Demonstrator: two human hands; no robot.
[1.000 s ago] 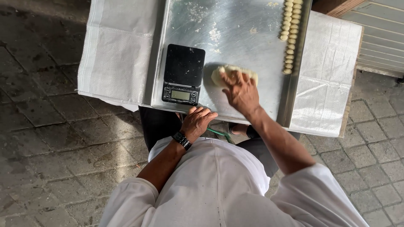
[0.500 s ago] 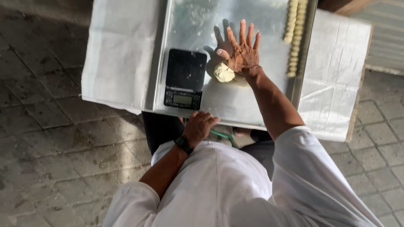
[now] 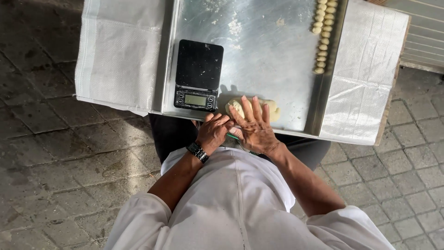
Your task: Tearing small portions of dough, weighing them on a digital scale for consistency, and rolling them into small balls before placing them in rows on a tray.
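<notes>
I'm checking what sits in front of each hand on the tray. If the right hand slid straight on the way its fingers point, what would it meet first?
The right hand already lies on the pale dough lump, fingers pointing up the metal tray. Beyond the dough the way looks like bare, flour-dusted tray; the rows of small dough pieces seem to lie off to the right.

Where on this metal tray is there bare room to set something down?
The shiny metal tray is bare between the black digital scale and the row of small dough pieces. The near edge is crowded: the right hand presses the pale dough lump, the left hand alongside.
</notes>
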